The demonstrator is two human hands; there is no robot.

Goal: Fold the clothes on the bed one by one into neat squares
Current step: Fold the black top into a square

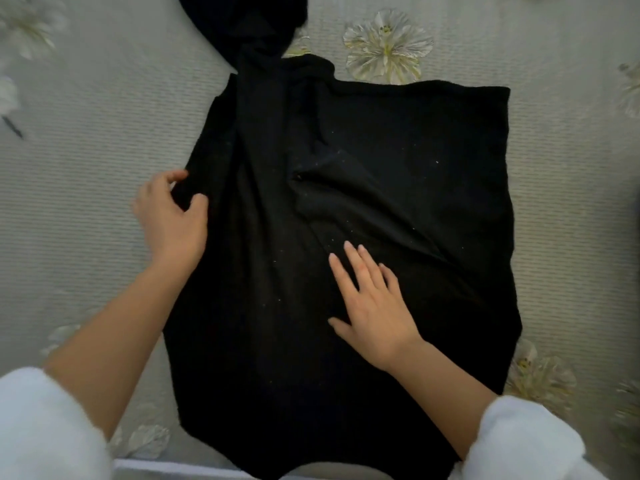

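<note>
A black knitted garment lies spread over the middle of the bed, with creases running down its left half and a fold bump near its centre. Its upper part twists into a dark bunch at the top edge of the view. My left hand pinches the garment's left edge between thumb and fingers. My right hand lies flat on the cloth with straight, spread fingers, pressing it down a little right of centre.
The bed cover is pale grey-green with ribbed lines and large white flower prints. The bed's near edge runs along the bottom. My white fluffy sleeves fill both lower corners.
</note>
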